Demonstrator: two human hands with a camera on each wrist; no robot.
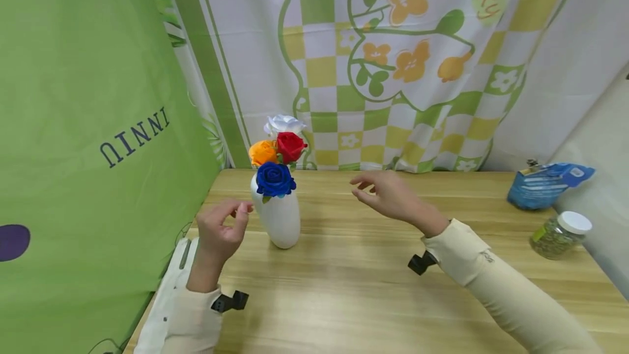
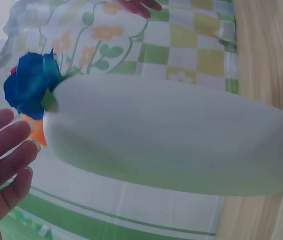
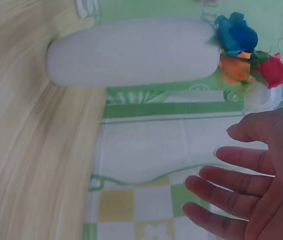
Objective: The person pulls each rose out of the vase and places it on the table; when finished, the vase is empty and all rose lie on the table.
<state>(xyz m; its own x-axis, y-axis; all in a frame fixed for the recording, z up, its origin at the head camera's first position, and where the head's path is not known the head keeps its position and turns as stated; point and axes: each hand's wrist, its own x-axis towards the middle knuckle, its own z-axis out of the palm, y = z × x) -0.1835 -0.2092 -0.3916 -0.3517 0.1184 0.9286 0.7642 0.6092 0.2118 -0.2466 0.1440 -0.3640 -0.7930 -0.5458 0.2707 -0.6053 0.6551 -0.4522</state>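
A white vase (image 1: 281,217) stands upright on the wooden table, holding a blue rose (image 1: 275,180), a red rose (image 1: 291,147), an orange rose (image 1: 263,153) and a white flower (image 1: 284,124). My left hand (image 1: 225,228) hovers just left of the vase with loosely bent fingers and holds nothing. In the left wrist view, its fingers (image 2: 11,150) are near the blue rose, apart from the vase. To the right of the vase, my right hand (image 1: 390,194) hangs in the air, empty, its fingers (image 3: 231,195) spread and relaxed in the right wrist view.
At the right side of the wooden table (image 1: 354,288) are a blue bag (image 1: 540,186) and a clear jar with a white lid (image 1: 560,235). A white strip-like object (image 1: 164,294) lies along the left edge. Patterned curtain (image 1: 363,81) and green cloth (image 1: 98,97) hang behind and at left.
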